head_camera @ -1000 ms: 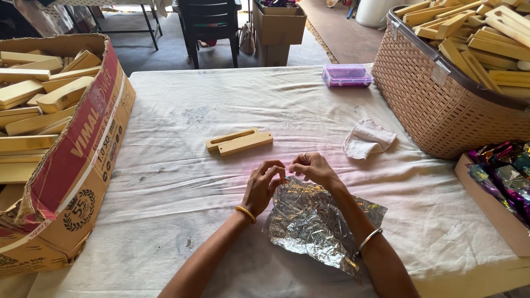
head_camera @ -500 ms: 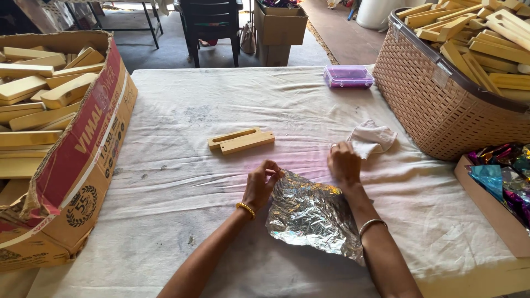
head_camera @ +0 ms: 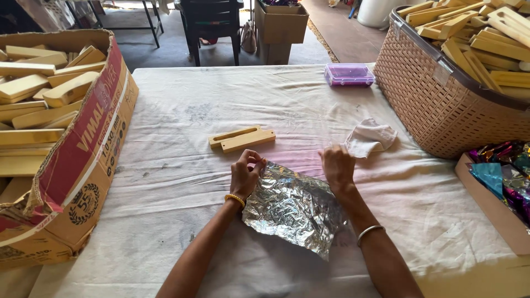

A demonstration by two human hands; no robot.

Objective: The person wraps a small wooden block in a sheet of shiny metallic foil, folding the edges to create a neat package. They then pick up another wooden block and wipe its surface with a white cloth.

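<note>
A crinkled silver foil sheet (head_camera: 292, 208) lies on the white cloth-covered table (head_camera: 182, 182) in front of me. My left hand (head_camera: 245, 174) pinches the sheet's far left corner with curled fingers. At the far right corner my right hand (head_camera: 337, 165) presses down on the foil's edge, fingers bent. Two light wooden pieces (head_camera: 241, 138), one of them slotted, lie side by side just beyond my left hand. A crumpled white cloth (head_camera: 369, 138) rests just past my right hand.
A big cardboard box (head_camera: 83, 160) full of wooden blocks stands at the left. At the right stands a woven plastic basket (head_camera: 436, 105) with more blocks, and a flat box of shiny coloured wrappers (head_camera: 499, 174). A small purple plastic case (head_camera: 349, 74) sits at the far edge.
My hands have moved apart along the foil's far edge, the right one sliding right, and the sheet now lies spread flatter.
</note>
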